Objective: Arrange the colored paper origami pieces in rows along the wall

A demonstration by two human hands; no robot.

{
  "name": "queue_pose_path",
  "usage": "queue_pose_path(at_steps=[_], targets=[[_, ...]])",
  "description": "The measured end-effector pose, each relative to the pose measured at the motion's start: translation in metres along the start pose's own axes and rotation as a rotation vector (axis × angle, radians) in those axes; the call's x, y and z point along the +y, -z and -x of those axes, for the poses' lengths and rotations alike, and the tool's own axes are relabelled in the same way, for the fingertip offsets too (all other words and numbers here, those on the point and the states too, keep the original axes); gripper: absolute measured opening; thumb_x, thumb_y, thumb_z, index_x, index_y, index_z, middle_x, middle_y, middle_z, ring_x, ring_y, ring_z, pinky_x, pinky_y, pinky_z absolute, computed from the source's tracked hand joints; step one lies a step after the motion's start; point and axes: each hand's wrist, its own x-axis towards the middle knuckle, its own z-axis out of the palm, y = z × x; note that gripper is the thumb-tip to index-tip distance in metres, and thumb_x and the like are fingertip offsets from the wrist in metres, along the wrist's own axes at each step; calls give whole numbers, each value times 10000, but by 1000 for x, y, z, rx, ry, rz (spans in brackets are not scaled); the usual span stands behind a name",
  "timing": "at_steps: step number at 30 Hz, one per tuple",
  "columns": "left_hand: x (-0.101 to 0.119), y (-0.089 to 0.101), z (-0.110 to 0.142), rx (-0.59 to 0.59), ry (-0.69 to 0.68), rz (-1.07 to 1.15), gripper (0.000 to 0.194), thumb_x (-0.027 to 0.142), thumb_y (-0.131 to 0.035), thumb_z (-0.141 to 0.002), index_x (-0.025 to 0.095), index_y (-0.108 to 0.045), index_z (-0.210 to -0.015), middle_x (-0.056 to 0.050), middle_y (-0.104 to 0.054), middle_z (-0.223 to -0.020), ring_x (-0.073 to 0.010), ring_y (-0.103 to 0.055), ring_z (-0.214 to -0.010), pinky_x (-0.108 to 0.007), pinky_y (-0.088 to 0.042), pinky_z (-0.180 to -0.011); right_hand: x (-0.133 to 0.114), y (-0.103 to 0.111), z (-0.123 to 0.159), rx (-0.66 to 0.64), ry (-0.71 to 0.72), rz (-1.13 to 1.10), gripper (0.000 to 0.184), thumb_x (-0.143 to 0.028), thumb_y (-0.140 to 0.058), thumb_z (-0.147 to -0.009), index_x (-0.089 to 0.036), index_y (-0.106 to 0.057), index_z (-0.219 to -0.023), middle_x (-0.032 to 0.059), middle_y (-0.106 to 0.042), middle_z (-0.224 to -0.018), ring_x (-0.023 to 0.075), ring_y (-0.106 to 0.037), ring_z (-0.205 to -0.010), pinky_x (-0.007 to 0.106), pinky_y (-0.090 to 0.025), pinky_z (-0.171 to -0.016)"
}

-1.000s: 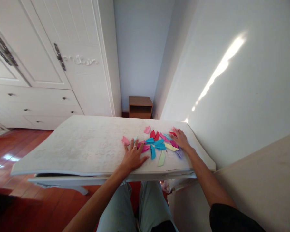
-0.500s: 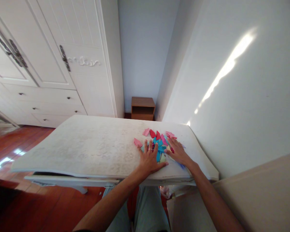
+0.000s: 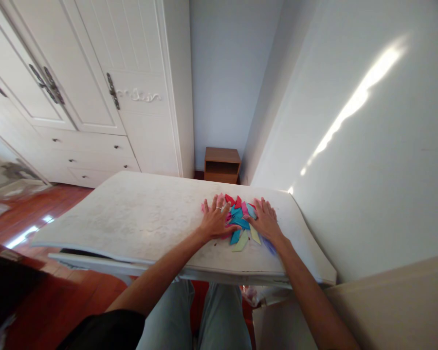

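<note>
Several folded paper pieces (image 3: 240, 222) in blue, red, pink, pale green and purple lie in a loose pile on the white table (image 3: 142, 214). My left hand (image 3: 216, 221), a ring on one finger, rests spread over the pile's left side and covers some pink pieces. On the right side, my right hand (image 3: 266, 219) lies flat with its fingers stretched forward over other pieces. Between the two hands the blue pieces show. A pale green piece (image 3: 241, 241) sits nearest me, and a purple piece (image 3: 268, 245) is partly under my right wrist.
A white wardrobe (image 3: 149, 131) stands beyond the table to the left. At the back is a small brown cabinet (image 3: 222, 155). The white wall (image 3: 350, 194) runs along the right, with a beige panel (image 3: 397, 301) at the near right.
Both hands have moved away from me over the pile, the left one also slightly leftward. The pieces sit closer together, and the view has turned a little left.
</note>
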Motion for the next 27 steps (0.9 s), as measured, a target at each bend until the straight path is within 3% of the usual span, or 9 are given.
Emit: queue_pose_path(at_steps=[3, 7, 10, 14, 19, 23, 27], targets=[[5, -5, -16, 7, -60, -2, 978, 851, -366, -711, 210, -364, -1448, -152, -262, -1516, -398, -43, -1419, -632, 63, -1080, -8, -5, -7, -81, -42, 35, 818, -712, -344, -864, -208, -265, -1504, 148, -114, -1558, 405, -110, -1408, 603, -158, -1076], [5, -16, -32, -82, -12, 34, 958, 811, -417, -720, 221, -323, -1468, -165, -253, -1517, -423, -93, -1406, -658, 41, -1059, -17, -13, -7, -107, 19, 80, 684, -633, -287, -926, -237, -321, -1483, 112, -227, -1536, 368, -158, -1404, 576, -164, -1085], [-4, -20, -32, -158, 12, 58, 980, 809, -425, -714, 228, -275, -1490, -169, -225, -1527, -429, -105, -1403, -666, 13, -1053, -26, -15, -3, -85, 64, 98, 649, -601, -252, -947, -226, -359, -1465, 96, -257, -1528, 354, -178, -1399, 561, -171, -1089], [-24, -14, -18, -161, -28, 70, 992, 840, -381, -713, 237, -271, -1493, -152, -212, -1535, -413, -101, -1410, -640, -7, -1073, -50, -18, -2, -97, 102, 94, 675, -629, -270, -932, -215, -377, -1455, 98, -271, -1522, 364, -183, -1392, 564, -165, -1085], [-64, 4, 12, -144, 28, 44, 981, 848, -344, -727, 232, -285, -1488, -155, -223, -1531, -392, -103, -1418, -619, -38, -1087, -101, -30, -10, -90, 166, 69, 643, -595, -268, -949, -199, -400, -1437, 100, -297, -1510, 357, -203, -1377, 562, -178, -1075], [-111, 18, 42, -114, 116, 10, 931, 794, -340, -787, 194, -260, -1494, -144, -248, -1525, -366, -124, -1420, -589, -79, -1101, -158, -45, -22, -81, 237, 19, 636, -585, -266, -953, -189, -403, -1431, 106, -322, -1496, 355, -226, -1363, 562, -186, -1070], [-161, 34, 75, -14, 251, -20, 771, 661, -298, -898, 123, -318, -1450, -149, -371, -1462, -333, -246, -1385, -526, -169, -1102, -218, -61, -41, -59, 348, -57, 594, -554, -307, -956, -183, -428, -1403, 110, -374, -1464, 324, -274, -1342, 529, -185, -1081]])
